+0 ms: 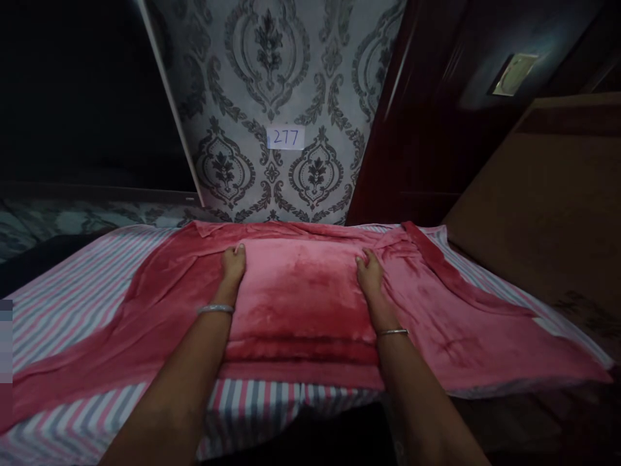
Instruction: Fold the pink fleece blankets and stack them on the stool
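A folded pink velvety blanket lies in a thick rectangular stack on top of a larger spread red-pink blanket, on a bed. My left hand presses against the stack's far left corner, fingers curled over its edge. At the far right corner my right hand holds the stack the same way. Each wrist wears a thin bangle. Both forearms run along the stack's sides.
A pink, white and grey striped sheet covers the bed. Patterned grey wallpaper with a small label reading 277 stands behind. A dark wooden door and a brown headboard are to the right; a dark panel fills the left.
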